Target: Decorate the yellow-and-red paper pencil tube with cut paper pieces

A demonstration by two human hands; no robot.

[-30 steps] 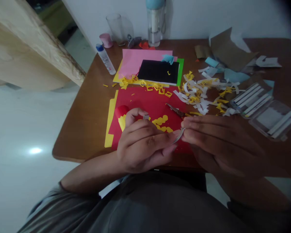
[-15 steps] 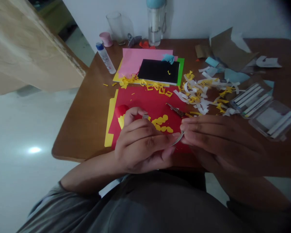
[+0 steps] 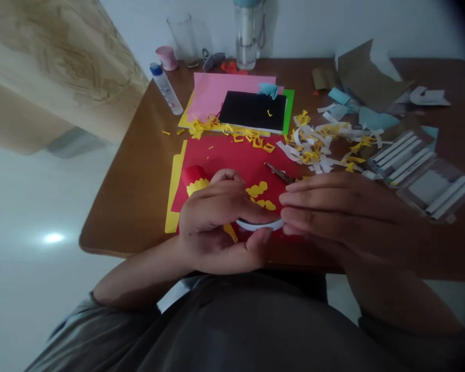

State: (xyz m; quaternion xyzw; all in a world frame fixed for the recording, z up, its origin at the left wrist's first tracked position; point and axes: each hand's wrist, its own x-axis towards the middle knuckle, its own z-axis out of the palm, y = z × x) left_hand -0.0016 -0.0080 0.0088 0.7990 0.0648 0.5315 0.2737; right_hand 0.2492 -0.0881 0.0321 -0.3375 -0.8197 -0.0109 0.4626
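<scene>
Between my two hands a curved white paper strip [image 3: 259, 225] bends into a shallow arc. My left hand [image 3: 217, 222] pinches one end of it, and my right hand [image 3: 344, 217] holds the other end between its fingertips. Both hands hover over a red paper sheet [image 3: 232, 155] lying on a yellow sheet [image 3: 173, 201]. Close to my left thumb sit a rounded red paper piece [image 3: 191, 174] and a yellow zigzag piece [image 3: 197, 186]. Yellow paper circles [image 3: 258, 189] lie by my right fingers, and small scissors [image 3: 279, 173] lie partly under them.
The brown wooden table [image 3: 139, 181] holds pink, black and green paper sheets, a glue bottle [image 3: 166, 89], and heaps of white and yellow scraps. Clear plastic packs [image 3: 422, 175] of white sticks lie right. A water bottle [image 3: 246, 36] and glass [image 3: 183, 36] stand behind; a wooden board intrudes left.
The white strip now lies flatter and wider, bent into an arc between my hands. My hands have drawn closer to my body, and my right fingers now cover part of the scissors.
</scene>
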